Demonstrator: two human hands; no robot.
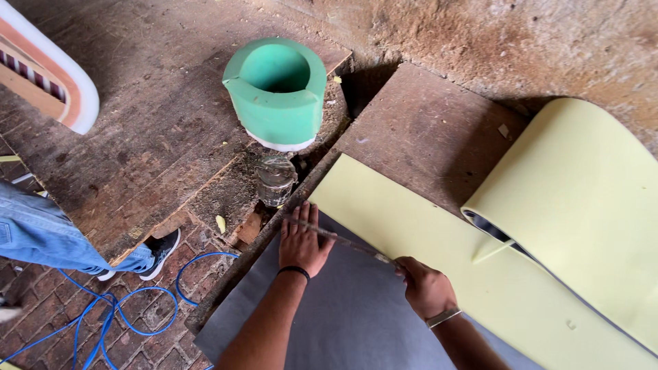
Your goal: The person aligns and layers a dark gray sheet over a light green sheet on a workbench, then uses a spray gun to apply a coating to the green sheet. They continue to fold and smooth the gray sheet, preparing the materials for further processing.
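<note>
My left hand (301,243) lies spread flat on the grey sheet (343,315), near the yellow foam (411,226); my right hand (425,288) fists the blade (343,240) (drawing it evenly seems wise).

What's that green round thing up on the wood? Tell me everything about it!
The green ring looks like a thick strip of soft foam curled into an open tube, hollow and dark inside. One end overlaps the outside, leaving a seam on its left. A white layer peeks out under its bottom edge. It stands upright on the worn wooden board, near the board's edge, just behind a small glass jar. Neither hand touches it.
</note>
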